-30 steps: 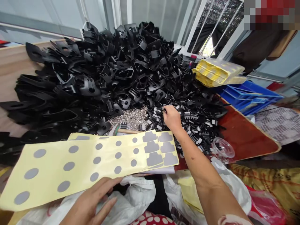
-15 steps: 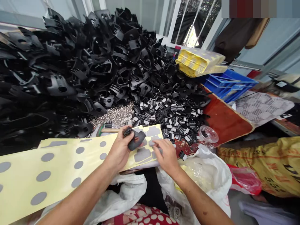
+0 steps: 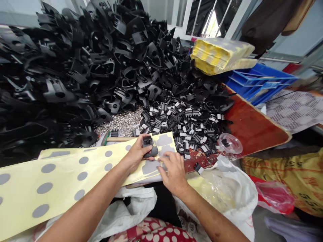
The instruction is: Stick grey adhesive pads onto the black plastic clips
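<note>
The counter [image 3: 254, 126] shows a bare reddish top to the right of the left grip [image 3: 137, 153]. Beyond that grip lie silvery rivets [image 3: 123, 122] and small black clips [image 3: 186, 124], backed by a heap of large black plastic parts [image 3: 83, 67]. A yellow sticker sheet [image 3: 65, 178] spreads under the grip. Right of it sits a clear cup [image 3: 230, 143], possibly holding a clip.

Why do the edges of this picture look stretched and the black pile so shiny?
Head view: a wide lens bends the window frame and stretches the yellow sheet at the corner; daylight from the window glints on the black parts; the left hand and right hand stay sharp.
</note>
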Tool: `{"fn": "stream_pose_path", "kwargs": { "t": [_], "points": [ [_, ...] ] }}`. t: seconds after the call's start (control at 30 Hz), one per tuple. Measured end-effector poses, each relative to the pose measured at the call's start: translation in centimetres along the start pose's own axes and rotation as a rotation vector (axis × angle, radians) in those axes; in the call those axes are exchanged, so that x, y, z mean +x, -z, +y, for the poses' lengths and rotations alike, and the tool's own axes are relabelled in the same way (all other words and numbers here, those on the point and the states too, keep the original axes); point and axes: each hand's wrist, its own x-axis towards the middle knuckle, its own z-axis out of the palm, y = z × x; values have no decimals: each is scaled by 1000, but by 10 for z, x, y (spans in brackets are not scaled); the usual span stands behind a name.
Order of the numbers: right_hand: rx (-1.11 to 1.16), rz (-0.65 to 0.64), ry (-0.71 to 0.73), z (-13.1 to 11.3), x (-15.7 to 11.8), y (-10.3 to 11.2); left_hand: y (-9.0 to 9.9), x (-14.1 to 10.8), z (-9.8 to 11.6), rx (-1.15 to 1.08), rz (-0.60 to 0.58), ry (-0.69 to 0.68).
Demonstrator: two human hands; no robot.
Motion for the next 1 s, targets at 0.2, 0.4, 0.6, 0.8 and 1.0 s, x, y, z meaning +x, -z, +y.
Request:
{"fn": "stream_pose_path", "kwargs": {
  "t": [0.2,0.4,0.6,0.8,1.0],
  "points": [
    [-63,-75,68,5,5,-2,1,-1,0,-13,-21,-4],
    [204,-233,95,-32,-4,42,-2,0,0,-34,-30,-31],
    [342,-155,80,-40,5,79,0,-16,7,-102,-71,-1],
    [279,-14,-31,-8,26,56,0,-61,10,-360,-148,145],
    [316,-11,-53,-15,26,38,-5,-70,5,-409,-184,154]
  ]
}}
